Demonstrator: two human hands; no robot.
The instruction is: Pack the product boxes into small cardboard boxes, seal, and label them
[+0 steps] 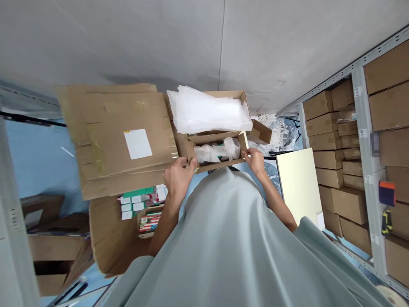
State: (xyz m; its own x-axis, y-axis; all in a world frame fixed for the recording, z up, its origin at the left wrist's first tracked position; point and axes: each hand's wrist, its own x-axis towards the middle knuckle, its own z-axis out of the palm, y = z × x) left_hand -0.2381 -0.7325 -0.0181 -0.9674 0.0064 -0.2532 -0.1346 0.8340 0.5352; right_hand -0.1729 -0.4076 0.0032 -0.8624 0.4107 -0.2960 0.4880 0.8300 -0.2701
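Note:
A small open cardboard box [191,150] sits close against my front, with wrapped contents [231,148] in white translucent packing inside. My left hand [179,177] grips the box's left end, thumb and fingers closed at the corner. At the opposite end my right hand [254,160] pinches the box's right edge. Behind it, a longer cardboard box [243,99] holds a stack of white foam sheets [209,111]. Left of my left hand stands a big flattened cardboard piece [105,149] with a white label [138,143].
A large open carton [107,234] at lower left contains small white-and-green boxes [131,204]. Shelves with stacked cardboard boxes [329,157] line the right side. A small brown box [260,132] and white paper scraps [277,133] lie beyond my right hand, near a cream panel [298,183].

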